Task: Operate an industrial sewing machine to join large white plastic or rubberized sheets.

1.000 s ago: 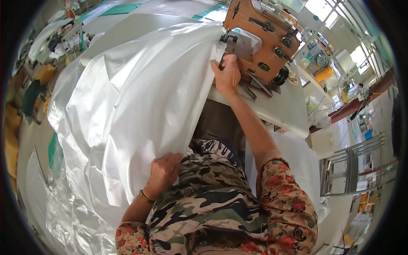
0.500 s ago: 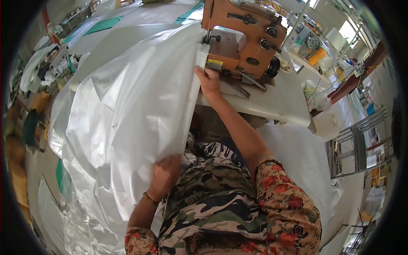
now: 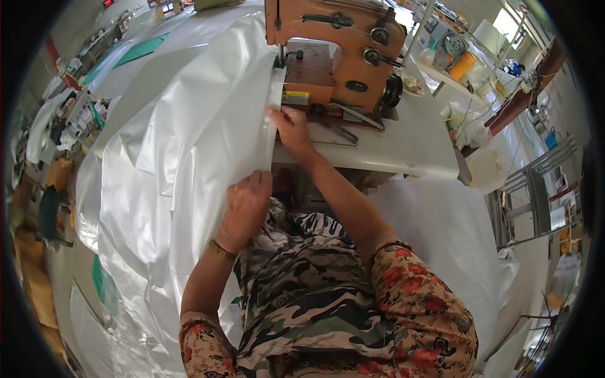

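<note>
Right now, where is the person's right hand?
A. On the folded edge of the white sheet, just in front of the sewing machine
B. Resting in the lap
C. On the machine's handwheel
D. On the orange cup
A: the right hand presses the folded edge of the white sheet just below the orange-brown sewing machine.

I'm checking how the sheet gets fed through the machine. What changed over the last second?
The left hand climbed from the lap up the folded edge of the white glossy plastic sheet and now grips it just below the right hand. The right hand stayed pressed on that edge beside the orange industrial sewing machine, on the white work table.
</note>
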{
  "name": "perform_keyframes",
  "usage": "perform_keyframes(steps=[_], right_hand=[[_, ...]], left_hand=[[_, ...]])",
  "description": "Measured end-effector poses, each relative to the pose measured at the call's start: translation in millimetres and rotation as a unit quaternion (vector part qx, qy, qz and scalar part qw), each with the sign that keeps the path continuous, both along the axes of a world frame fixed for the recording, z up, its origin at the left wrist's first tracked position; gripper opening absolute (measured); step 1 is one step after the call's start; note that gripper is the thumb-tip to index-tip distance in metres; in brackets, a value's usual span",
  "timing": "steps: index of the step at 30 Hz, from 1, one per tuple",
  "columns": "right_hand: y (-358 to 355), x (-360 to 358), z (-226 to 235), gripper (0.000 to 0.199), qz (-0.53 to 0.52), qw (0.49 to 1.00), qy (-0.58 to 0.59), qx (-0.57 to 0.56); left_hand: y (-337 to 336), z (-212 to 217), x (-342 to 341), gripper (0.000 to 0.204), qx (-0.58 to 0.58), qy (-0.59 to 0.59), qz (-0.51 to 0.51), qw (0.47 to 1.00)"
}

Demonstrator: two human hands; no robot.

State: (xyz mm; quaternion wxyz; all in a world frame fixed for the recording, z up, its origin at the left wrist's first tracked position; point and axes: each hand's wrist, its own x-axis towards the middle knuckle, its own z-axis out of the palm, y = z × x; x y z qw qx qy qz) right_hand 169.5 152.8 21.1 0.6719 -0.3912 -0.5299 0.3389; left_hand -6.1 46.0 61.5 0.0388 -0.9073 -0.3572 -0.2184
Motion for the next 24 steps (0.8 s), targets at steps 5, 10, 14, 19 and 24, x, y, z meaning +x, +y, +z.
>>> perform_keyframes(steps=[5,10,14,19,24], right_hand=[[-4.7,-0.2,4.1,0.034,0.009,0.998,0.009,-0.064],[-7.4,-2.4,7.3,0.038,-0.026,0.999,0.017,-0.017],[-0.1,-0.9,2.7,0.037,-0.073,0.997,-0.012,-0.024],[6.1,-0.3,-4.3,0.036,-0.072,0.997,0.012,-0.01],[-3.9,1.4,4.1,0.037,-0.061,0.997,0.043,0.022]], left_hand=[[38.4,7.8,24.0,0.008,0.035,-0.032,0.005,0.999],[76.1,23.0,41.2,0.004,0.064,-0.067,0.017,0.996],[106.3,33.3,63.1,0.004,0.052,-0.067,0.046,0.995],[120.3,39.9,67.8,0.012,0.07,-0.103,0.071,0.99],[55.4,13.6,30.4,0.046,-0.064,-0.367,0.033,0.927]])
